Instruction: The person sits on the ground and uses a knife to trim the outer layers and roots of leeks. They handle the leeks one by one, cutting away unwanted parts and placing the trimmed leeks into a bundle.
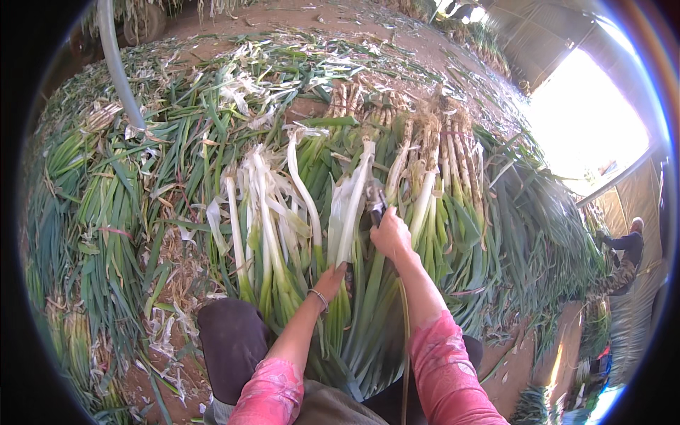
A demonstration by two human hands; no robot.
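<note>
My left hand (pixel 333 281), with a bracelet at its wrist, grips a long green onion (pixel 355 204) where its white stalk turns green. My right hand (pixel 391 234) is closed around a dark-handled tool with a metal head (pixel 376 202), perhaps an air nozzle, held just right of that stalk; a thin hose (pixel 406 340) runs down below the hand. A loose layer of peeled white stalks (pixel 265 207) lies to the left. One bent stalk (pixel 305 186) lies between them and the held onion. On the right are unpeeled onions with brown, rooty ends (pixel 457 154), tied with a reddish band.
Green onion bundles (pixel 111 212) cover the ground at left, and a leafy pile (pixel 531 239) lies at right. A curved metal pole (pixel 119 69) stands at upper left. Stripped skins (pixel 239 90) litter the far side. Another person (pixel 627 249) is at the far right.
</note>
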